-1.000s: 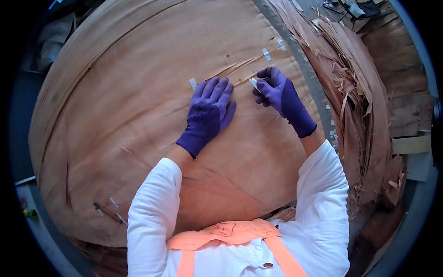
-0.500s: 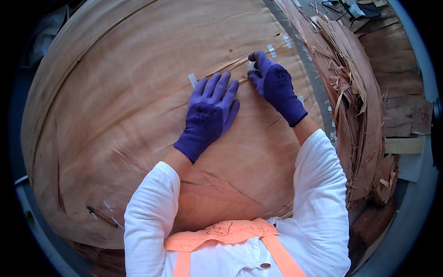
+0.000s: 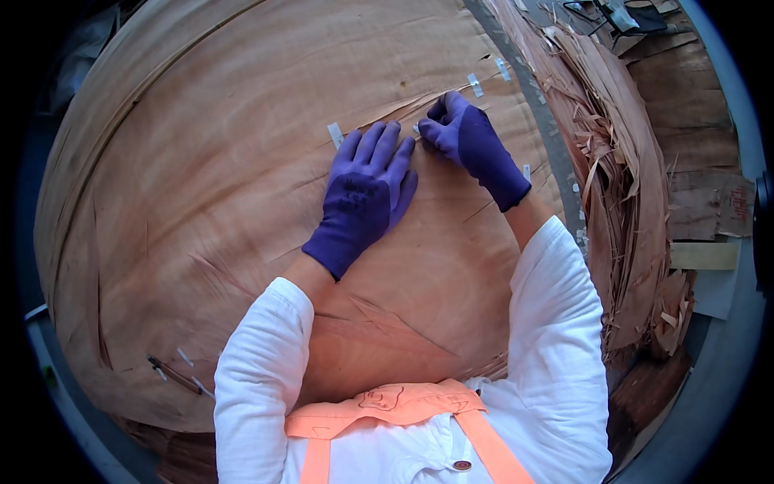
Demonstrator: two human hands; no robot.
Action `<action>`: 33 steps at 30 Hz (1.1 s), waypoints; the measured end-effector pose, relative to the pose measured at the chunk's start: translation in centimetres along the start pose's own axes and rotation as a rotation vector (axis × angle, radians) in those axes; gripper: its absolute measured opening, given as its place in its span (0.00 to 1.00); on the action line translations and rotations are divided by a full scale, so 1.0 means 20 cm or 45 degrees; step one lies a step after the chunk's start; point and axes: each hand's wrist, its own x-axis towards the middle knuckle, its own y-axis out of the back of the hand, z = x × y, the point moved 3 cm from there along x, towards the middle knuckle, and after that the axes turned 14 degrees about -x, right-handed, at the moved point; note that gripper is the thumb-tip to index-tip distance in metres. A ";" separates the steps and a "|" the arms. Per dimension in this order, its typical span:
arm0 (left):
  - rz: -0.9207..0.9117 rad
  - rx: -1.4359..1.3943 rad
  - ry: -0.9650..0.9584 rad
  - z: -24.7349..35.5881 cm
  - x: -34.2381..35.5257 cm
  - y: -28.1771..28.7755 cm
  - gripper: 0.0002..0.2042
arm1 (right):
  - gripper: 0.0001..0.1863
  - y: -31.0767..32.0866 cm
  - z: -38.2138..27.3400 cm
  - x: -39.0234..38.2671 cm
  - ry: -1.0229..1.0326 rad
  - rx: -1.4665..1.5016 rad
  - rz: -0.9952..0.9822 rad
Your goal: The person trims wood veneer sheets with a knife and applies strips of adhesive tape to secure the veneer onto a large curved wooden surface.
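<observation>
A large pale reddish-brown wood veneer sheet (image 3: 201,161) lies beneath both purple-gloved hands. My left hand (image 3: 363,198) rests flat on it, fingers out, just below a long split (image 3: 419,105). My right hand (image 3: 468,141) is pinched at that split, closed on a small white tape piece (image 3: 417,127), mostly hidden by the fingers. Short tape strips (image 3: 474,85) cross the split near its upper right end; another strip (image 3: 335,135) sits just left of my left fingertips.
Torn, layered veneer (image 3: 613,194) is heaped along the right beside a grey band. Flat brown sheets (image 3: 669,97) lie beyond it, with a black metal object (image 3: 637,18) at top right. A thin dark stick (image 3: 173,375) with tape strips lies at lower left.
My right hand has moved a little up and left, lowering the tape piece to the split near my left fingertips. My left hand stays flat in nearly the same place.
</observation>
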 end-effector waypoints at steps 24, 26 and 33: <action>0.057 -0.028 -0.013 0.00 0.00 0.00 0.18 | 0.18 0.16 0.05 -0.13 -0.137 -0.355 -0.143; 0.075 -0.027 -0.013 0.01 0.00 0.01 0.18 | 0.11 0.17 0.00 -0.14 -0.120 0.320 -0.202; 0.046 -0.124 0.126 -0.07 -0.02 -0.04 0.10 | 0.10 -0.22 0.05 0.15 0.416 0.001 0.468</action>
